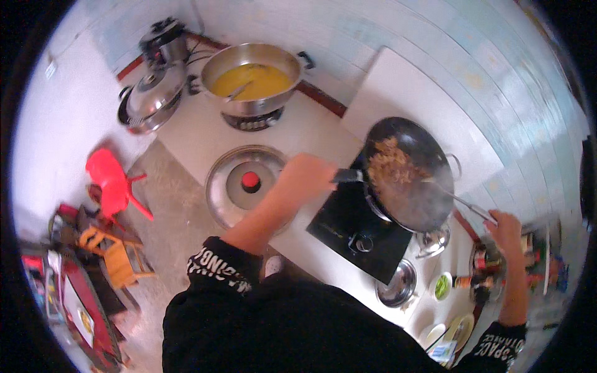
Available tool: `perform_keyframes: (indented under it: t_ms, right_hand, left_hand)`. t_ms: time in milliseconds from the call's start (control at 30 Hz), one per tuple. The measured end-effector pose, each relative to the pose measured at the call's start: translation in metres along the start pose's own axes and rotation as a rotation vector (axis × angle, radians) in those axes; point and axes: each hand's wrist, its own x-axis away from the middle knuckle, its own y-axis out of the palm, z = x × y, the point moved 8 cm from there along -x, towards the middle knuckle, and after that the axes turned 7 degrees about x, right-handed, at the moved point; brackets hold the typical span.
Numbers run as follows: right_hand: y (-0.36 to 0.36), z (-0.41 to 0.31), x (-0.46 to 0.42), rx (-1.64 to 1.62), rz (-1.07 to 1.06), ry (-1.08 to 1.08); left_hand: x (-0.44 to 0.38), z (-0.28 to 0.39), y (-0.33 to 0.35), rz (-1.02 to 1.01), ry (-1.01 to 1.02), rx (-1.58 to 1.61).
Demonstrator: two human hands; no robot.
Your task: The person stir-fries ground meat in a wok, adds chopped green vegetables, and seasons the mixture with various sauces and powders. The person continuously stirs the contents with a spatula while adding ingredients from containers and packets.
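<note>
My left hand (311,175) is closed around the black handle (349,176) of a dark wok (406,133), which is tilted above a black cooktop (364,233). Browned, chopped food (394,163) lies in the wok's upper left part, and steam rises over its lower part. In my right hand (504,228) is the handle of a metal spatula (471,207); its head reaches the food. A large metal lid with a red-topped knob (251,181) lies on the counter, behind my left forearm.
A steel pot of yellow liquid (254,105) stands on a second cooker at the back. Beyond it are a lidded pan (151,100) and an electric cooker (164,44). Near my right arm are a metal bowl (396,284), a bowl of green pieces (440,285) and bottles (482,275).
</note>
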Motion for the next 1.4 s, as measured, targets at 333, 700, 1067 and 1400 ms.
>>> perform_keyframes:
  t_ms: [333,700,1067,1400]
  right_hand:
    - [0.015,-0.095,-0.032,-0.419,-0.132,-0.135]
    - [-0.098,-0.027,0.05,-0.157,-0.405,0.151]
    - [0.007,-0.004,0.015,-0.422,-0.112,0.214]
    - [0.093,-0.034,-0.012,-1.002,-0.517,0.356]
  left_hand:
    - [0.004,0.0,0.022,0.07,-0.114,0.04]
    - [0.023,-0.012,-0.019,-0.028,-0.08,0.268]
    - [0.015,-0.012,-0.01,-0.176,-0.089,0.112]
    - [0.015,-0.006,-0.014,-0.136,-0.069,0.1]
